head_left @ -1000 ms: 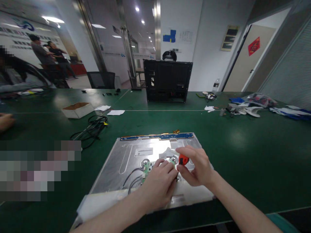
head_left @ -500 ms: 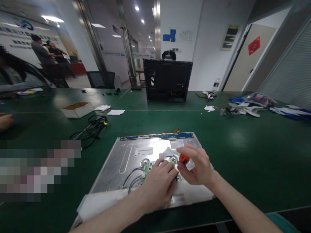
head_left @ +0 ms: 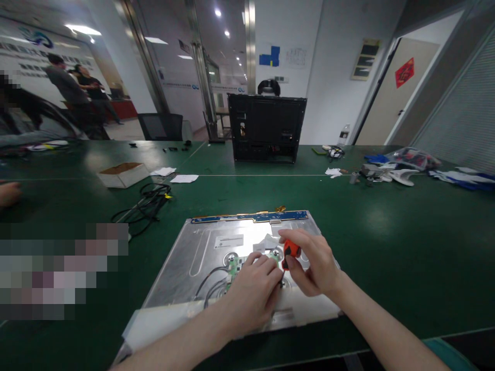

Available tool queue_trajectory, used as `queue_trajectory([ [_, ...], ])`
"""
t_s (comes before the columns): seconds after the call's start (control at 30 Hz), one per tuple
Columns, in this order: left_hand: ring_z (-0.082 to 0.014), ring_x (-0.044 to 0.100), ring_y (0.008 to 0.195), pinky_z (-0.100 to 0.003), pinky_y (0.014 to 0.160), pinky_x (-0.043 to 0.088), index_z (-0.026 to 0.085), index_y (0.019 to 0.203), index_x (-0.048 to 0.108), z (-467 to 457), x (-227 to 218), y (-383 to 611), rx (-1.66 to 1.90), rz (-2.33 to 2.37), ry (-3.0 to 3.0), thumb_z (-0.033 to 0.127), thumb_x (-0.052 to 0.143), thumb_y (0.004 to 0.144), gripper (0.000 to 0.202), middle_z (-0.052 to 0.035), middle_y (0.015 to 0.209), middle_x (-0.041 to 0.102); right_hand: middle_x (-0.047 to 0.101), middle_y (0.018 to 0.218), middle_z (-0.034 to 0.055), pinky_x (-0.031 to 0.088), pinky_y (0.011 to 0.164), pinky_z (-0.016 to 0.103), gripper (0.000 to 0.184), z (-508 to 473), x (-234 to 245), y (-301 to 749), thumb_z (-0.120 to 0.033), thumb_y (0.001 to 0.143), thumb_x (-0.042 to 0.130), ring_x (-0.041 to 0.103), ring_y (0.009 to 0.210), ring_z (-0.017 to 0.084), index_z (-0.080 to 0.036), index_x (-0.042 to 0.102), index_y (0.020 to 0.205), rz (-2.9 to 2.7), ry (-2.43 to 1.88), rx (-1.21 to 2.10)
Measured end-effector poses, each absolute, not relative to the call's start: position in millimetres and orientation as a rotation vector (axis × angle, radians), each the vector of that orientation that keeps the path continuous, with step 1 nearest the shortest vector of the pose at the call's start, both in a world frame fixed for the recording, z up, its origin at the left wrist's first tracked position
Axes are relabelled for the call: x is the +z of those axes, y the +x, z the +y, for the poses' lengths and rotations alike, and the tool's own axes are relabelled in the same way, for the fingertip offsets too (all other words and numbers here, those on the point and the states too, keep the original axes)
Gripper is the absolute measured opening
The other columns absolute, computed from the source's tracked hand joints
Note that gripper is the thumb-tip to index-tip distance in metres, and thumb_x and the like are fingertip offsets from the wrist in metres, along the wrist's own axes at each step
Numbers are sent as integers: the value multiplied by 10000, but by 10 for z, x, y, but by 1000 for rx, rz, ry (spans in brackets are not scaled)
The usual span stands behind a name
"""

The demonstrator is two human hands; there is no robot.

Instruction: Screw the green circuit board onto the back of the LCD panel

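A silver metal display panel [head_left: 193,263] lies back-up on the green table, with a blue strip along its far edge. A small green circuit board [head_left: 233,266] with grey wires sits on it. My left hand [head_left: 253,296] rests curled on the panel beside the board, its fingertips pressed down near the tool's tip. My right hand [head_left: 313,263] grips an orange-handled screwdriver [head_left: 290,251], held upright with its tip down on the panel between the two hands.
A black computer chassis [head_left: 266,129] stands at the back centre. Black cables [head_left: 149,203] and an open cardboard box [head_left: 124,174] lie to the left. Small parts, bags and paper scraps are at the right back. Another person's hand [head_left: 8,193] rests at the far left.
My right hand's fingers have shifted round the orange handle, turning it slightly. My left hand and the panel have stayed in place.
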State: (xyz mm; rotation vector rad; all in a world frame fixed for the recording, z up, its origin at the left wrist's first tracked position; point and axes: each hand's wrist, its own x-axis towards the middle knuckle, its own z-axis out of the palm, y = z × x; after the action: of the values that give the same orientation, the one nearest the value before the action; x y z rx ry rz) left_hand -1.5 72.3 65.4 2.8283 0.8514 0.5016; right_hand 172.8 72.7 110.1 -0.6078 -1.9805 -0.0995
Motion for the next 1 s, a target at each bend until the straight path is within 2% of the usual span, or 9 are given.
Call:
queue_trajectory([
  [0.23,-244,560,933,-451,941,365,205,974,599,724,640,-21,520,851,2827,169,460,866,180,-72,973,624,564,715,-21,415,488,236,411,740,1046,1720,-133,796,492,529,572,125,-219,455,1196,-1934,-663,-145],
  [0.43,-249,560,954,-452,933,375,209,998,603,720,660,-21,513,846,2826,170,463,861,200,-74,993,632,552,719,-21,389,486,233,387,759,1013,1721,-129,819,512,510,569,119,-195,447,1195,-1947,-658,-129],
  [0.57,-249,565,932,-457,933,374,204,989,608,720,643,-19,533,850,2819,167,463,861,197,-76,970,635,567,745,-9,397,503,239,394,770,1020,1730,-175,849,533,514,581,119,-183,454,1235,-1978,-657,-111],
  [0.7,-249,563,926,-462,938,366,196,959,606,719,636,-15,519,873,2809,163,461,858,180,-76,964,633,603,765,-3,415,535,226,346,770,1039,1762,-248,859,581,542,603,111,-191,508,1193,-1975,-691,-129],
  [0.8,-246,561,928,-459,947,360,191,896,599,720,651,-10,478,888,2809,162,471,849,139,-70,958,628,615,710,-14,404,555,221,263,757,1100,1801,-288,855,604,545,590,106,-177,555,1088,-1989,-759,-146],
  [0.87,-244,559,935,-457,958,354,190,876,593,721,664,-7,452,895,2809,166,486,840,116,-66,956,626,619,674,-7,380,557,224,179,741,1188,1817,-321,856,602,545,578,107,-163,587,939,-2033,-857,-159],
  [0.9,-245,558,944,-457,964,349,191,880,593,723,669,-6,443,897,2809,166,490,838,114,-64,959,626,612,646,-5,357,543,225,184,732,1248,1817,-344,864,588,535,559,104,-161,591,848,-2072,-918,-166],
  [1.0,-245,556,952,-455,971,340,193,894,589,728,679,-5,428,889,2805,156,491,831,123,-62,959,628,549,536,-17,256,490,239,373,717,1478,1787,-431,915,487,449,475,91,-172,570,660,-2274,-1162,-197],
])
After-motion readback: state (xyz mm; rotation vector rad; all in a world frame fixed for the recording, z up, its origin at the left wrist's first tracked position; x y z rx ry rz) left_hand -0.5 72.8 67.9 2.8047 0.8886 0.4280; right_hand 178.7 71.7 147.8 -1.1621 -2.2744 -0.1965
